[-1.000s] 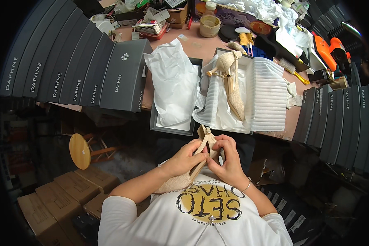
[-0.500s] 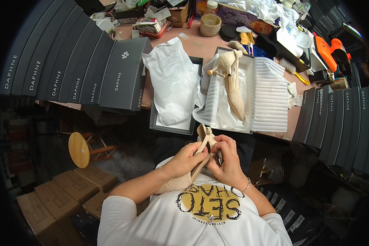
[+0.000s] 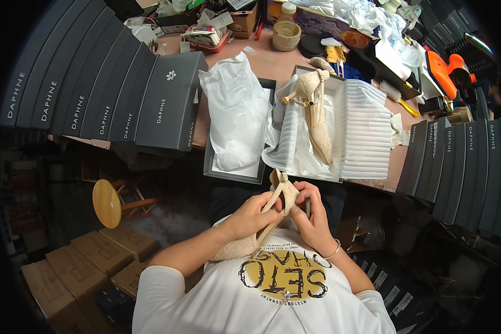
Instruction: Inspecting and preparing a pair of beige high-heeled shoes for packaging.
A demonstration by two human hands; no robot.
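Shoe [image 3: 289,196] held up before the person's white shirt [image 3: 217,300], near side of the table [image 3: 261,62].
The left hand [image 3: 254,214] is clamped on the beige shoe's side, its toe end pointing left and near; the right hand [image 3: 313,218], fingers bent, touches the heel end, though I cannot tell whether it grips. Farther off, a matching shoe [image 3: 319,139] lies in the right box [image 3: 304,68], beside a striped white wrap [image 3: 366,133]; crumpled paper [image 3: 232,111] covers much of the left box [image 3: 232,177].
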